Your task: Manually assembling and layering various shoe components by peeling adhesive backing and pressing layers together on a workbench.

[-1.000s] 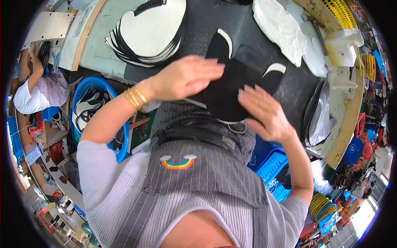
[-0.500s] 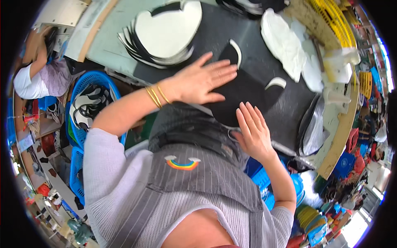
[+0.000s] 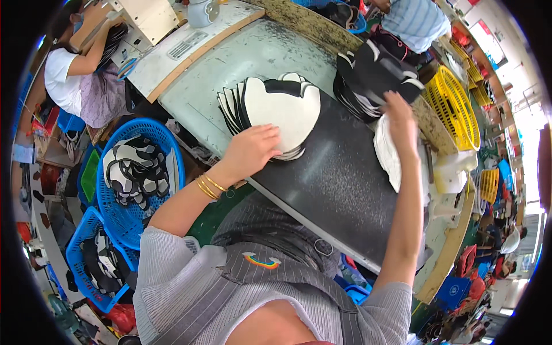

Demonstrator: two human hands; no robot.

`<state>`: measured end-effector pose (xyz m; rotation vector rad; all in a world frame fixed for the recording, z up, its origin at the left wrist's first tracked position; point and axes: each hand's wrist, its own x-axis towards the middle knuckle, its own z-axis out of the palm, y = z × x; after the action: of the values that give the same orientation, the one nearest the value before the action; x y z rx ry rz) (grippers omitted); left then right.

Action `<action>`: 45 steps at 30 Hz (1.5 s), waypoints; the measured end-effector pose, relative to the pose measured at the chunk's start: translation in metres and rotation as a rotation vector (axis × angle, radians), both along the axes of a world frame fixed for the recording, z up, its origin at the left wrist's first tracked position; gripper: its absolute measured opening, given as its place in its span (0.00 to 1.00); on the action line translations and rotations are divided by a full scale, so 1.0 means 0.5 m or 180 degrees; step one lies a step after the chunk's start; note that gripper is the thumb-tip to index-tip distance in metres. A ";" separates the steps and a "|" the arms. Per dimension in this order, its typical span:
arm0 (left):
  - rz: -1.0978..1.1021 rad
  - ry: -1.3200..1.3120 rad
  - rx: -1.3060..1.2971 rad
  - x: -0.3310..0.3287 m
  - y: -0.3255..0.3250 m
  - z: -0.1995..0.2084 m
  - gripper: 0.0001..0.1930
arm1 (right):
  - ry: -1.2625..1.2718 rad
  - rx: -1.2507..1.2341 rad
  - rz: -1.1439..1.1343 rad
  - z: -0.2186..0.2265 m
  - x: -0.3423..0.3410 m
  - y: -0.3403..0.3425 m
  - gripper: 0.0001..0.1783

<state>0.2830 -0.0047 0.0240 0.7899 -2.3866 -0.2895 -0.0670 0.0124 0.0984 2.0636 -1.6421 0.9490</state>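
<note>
My left hand [image 3: 251,150] lies on a fanned stack of white pieces with black edges [image 3: 284,115], its fingers resting on the top piece and its thumb apart. At the far right, my right hand [image 3: 398,112] is blurred by motion, its fingers closed at the near edge of a black cut piece with white corner patches [image 3: 376,72]. That piece is over a stack of black pieces [image 3: 349,95] at the back of the table. Beneath my right hand and forearm are thin white sheets [image 3: 386,152], partly hidden.
A dark mat [image 3: 339,190] covers the table's near part. Blue baskets of cut pieces [image 3: 141,215] stand at the left; a yellow basket [image 3: 451,109] and a white plastic container [image 3: 451,172] at the right. One person [image 3: 72,86] works far left, another [image 3: 414,26] beyond the table.
Both hands have left the dark piece on the near mat, which no longer lies there. My left hand is now on the white stack; my right has reached far with a black piece. The view has shifted.
</note>
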 end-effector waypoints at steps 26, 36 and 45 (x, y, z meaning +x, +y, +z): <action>-0.1577 0.1241 -0.0476 -0.204 -0.025 0.215 0.05 | -0.2271 0.1434 -0.0733 -0.155 0.153 0.115 0.09; -0.2219 -0.0720 0.0992 -0.279 0.087 0.046 0.09 | -0.0620 0.0773 -0.1378 -0.152 -0.149 0.188 0.07; -0.1516 0.0472 0.0322 -0.574 -0.005 -0.059 0.16 | 0.0007 0.1286 -0.1374 -0.171 -0.176 0.111 0.06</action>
<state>-0.0042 -0.0070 -0.0057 0.2194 -2.4039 -0.6404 -0.1549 0.0679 0.0129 1.8015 -2.3008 0.4990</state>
